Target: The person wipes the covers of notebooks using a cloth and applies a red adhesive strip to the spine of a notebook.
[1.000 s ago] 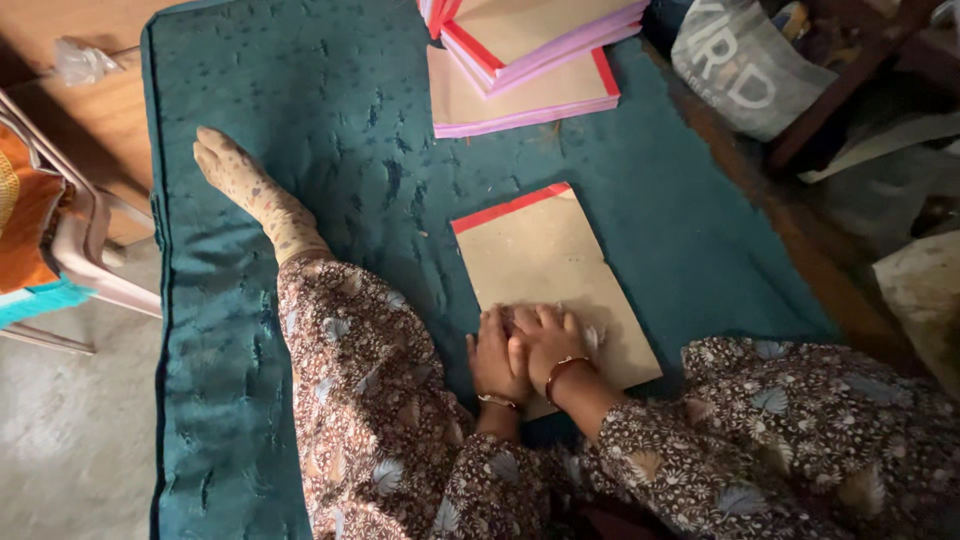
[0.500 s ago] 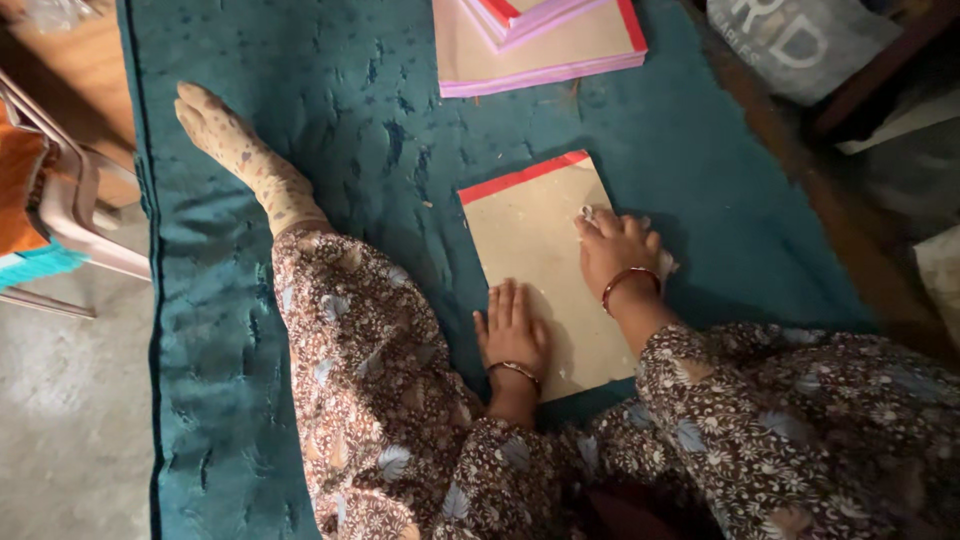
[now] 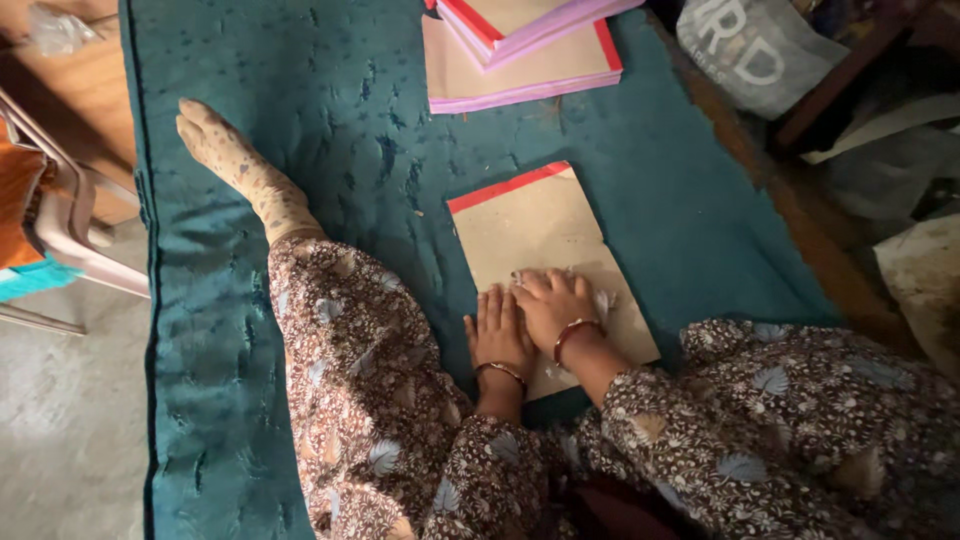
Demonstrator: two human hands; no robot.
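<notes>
**Both hands flat on a brown board atop a teal mat**

A teal quilted mat covers the floor, with a stack of pink-edged boards at its far end. In the middle lies a brown board with a red top edge. The left hand presses flat on its near corner, fingers together. Touching it, the right hand presses a crumpled white cloth against the board, fingers spread.
</notes>
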